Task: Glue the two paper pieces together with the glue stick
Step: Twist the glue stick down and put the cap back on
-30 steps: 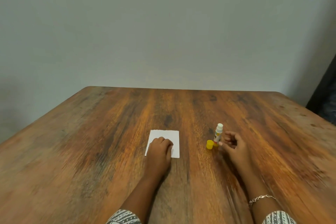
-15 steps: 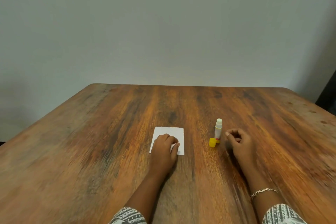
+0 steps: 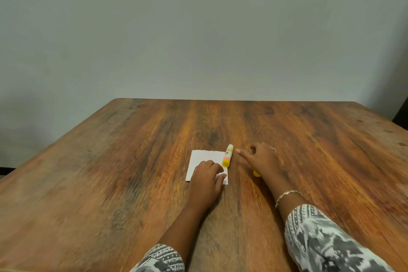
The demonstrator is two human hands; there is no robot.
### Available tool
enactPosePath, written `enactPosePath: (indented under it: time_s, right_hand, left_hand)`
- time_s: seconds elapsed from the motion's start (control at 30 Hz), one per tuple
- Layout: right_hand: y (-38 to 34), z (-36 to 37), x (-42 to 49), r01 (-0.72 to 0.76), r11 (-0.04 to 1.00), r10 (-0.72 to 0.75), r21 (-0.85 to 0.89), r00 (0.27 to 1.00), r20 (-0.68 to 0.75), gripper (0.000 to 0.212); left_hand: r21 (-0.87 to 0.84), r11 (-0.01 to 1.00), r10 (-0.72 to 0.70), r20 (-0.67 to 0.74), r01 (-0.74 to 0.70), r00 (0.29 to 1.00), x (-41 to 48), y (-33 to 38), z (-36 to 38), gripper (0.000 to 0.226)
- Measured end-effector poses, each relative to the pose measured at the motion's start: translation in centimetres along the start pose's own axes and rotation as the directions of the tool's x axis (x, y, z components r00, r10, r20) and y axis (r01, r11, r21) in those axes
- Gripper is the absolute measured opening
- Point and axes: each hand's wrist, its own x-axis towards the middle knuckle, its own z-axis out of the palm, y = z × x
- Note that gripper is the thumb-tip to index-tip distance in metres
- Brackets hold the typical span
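A white paper square (image 3: 204, 158) lies flat on the wooden table (image 3: 132, 161); I cannot make out two separate pieces in it. My left hand (image 3: 206, 180) rests on its near half with curled fingers and holds it down. The uncapped glue stick (image 3: 227, 155) lies tilted along the paper's right edge, yellow base toward me, white tip away. My right hand (image 3: 263, 160) is just right of the stick, index finger stretched toward it, nothing in it. The yellow cap (image 3: 256, 173) peeks out from under that hand.
The bare wooden table spreads wide on all sides of the paper. A grey wall (image 3: 198, 28) stands behind its far edge. A dark object (image 3: 403, 117) shows at the far right edge of the view.
The glue stick stood upright by its cap to the right; now it lies against the paper's right edge. My right hand has swung left, over the cap. The left hand stays on the paper.
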Motion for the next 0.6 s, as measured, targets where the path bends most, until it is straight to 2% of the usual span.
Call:
enactPosePath:
  time_s: [0.13,0.37,0.5,0.6]
  right_hand:
    - [-3.0,1.5,0.3,0.021,1.000,-0.020,-0.016,0.998,0.057,0.048]
    - [-6.0,3.7,0.7,0.049,0.998,-0.041,-0.049,0.986,0.164,0.049]
    - [-7.2,4.2,1.1,0.026,0.997,-0.013,-0.073,0.984,0.179,0.035]
    - [-7.3,4.2,1.0,0.028,0.996,-0.011,-0.084,0.981,0.194,0.033]
  left_hand:
    - [0.005,0.999,-0.035,0.015,0.035,0.999,0.1,0.0,0.1,0.017]
    - [-0.036,0.997,-0.067,-0.015,0.067,0.998,-0.1,0.1,-0.4,0.011]
    - [-0.058,0.994,-0.093,-0.008,0.092,0.996,0.0,0.2,-0.5,0.012]
    - [-0.060,0.994,-0.096,-0.016,0.095,0.995,0.0,0.1,-0.5,0.012]
